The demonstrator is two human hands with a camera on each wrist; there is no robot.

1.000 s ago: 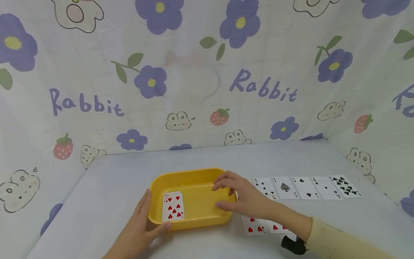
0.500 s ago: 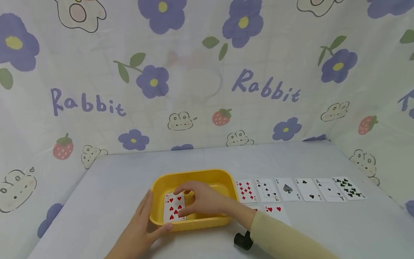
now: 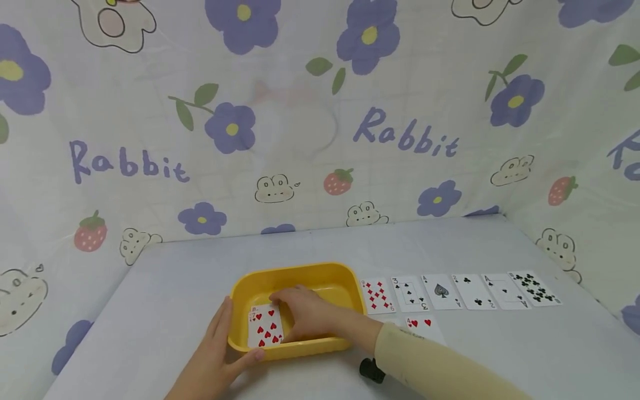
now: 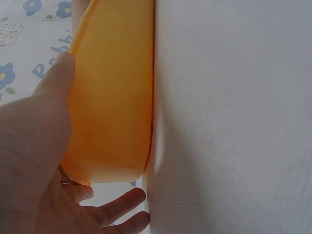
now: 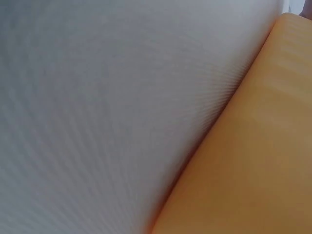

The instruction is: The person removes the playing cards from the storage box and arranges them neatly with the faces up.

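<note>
Seven of hearts [image 3: 266, 326] right by the fingers of my right hand [image 3: 310, 314]
Those fingers are part-open and curved at the card's right side; can't tell if they've got it. It's lying in the yellow tray [image 3: 310, 350], my left hand [image 3: 212, 347] gripping one corner, thumb and fingers apart. Well right of my fingers, a row of cards [image 3: 441, 300] on the tabletop [image 3: 175, 294].

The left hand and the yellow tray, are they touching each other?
Touching. The left wrist view shows the left hand with its thumb against the rim of the yellow tray.
</note>
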